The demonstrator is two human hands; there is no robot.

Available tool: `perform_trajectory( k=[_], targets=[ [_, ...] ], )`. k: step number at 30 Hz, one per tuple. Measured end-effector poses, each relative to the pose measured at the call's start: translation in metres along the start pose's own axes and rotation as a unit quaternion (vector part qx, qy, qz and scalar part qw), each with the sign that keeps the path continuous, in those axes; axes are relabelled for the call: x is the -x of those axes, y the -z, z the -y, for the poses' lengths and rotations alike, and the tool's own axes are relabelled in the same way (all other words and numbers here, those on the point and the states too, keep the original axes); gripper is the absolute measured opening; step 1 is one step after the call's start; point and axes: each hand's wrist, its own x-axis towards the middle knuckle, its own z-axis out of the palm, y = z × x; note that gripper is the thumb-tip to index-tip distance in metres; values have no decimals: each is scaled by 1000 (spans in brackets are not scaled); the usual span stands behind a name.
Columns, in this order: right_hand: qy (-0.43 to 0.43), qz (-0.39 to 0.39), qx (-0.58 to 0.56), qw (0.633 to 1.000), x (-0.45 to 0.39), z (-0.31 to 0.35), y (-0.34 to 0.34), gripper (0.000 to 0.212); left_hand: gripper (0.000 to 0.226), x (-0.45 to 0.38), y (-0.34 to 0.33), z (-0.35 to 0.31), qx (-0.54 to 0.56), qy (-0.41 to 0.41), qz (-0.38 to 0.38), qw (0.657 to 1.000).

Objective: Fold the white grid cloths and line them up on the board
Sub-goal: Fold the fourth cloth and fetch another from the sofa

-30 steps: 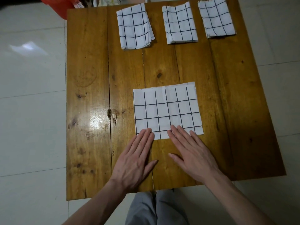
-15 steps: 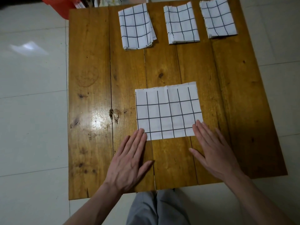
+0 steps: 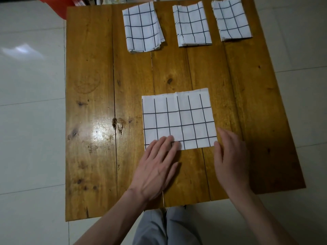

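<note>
A white grid cloth [image 3: 178, 119], folded into a flat rectangle, lies in the middle of the wooden board [image 3: 92, 85]. My left hand [image 3: 155, 167] lies flat with straight fingers, its fingertips pressing the cloth's near left corner. At the cloth's near right corner my right hand [image 3: 230, 160] stands on edge, thumb touching that corner, holding nothing that I can see. Three folded grid cloths sit in a row along the far edge: one at the left [image 3: 142, 27], one in the middle [image 3: 192, 24], one at the right [image 3: 231, 20].
The board rests over a pale tiled floor [image 3: 31, 82]. A red container [image 3: 58, 4] stands beyond the far left corner. The person's grey-trousered knees [image 3: 164, 227] show below the near edge. Bare wood spans the board's left half.
My left hand slid forward and right onto the cloth's near left corner. My right hand moved right and turned on edge at the near right corner. The cloth stays flat.
</note>
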Motion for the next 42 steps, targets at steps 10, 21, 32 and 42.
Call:
perform_trajectory(
  k=[10,21,32,42],
  targets=[
    [-193,48,-3,980,-18,27,-4,50,61,-8,-7,-11,-20,2,11,1000],
    [-237,29,-215,947,-23,27,0,27,62,-7,-4,-15,0,14,20,1000],
    [-252,3,-311,916,-4,28,11,35,60,-13,0,-26,16,12,14,1000],
    [-175,-26,-317,932,17,65,17,19,59,-15,1,-35,60,17,11,998]
  ],
)
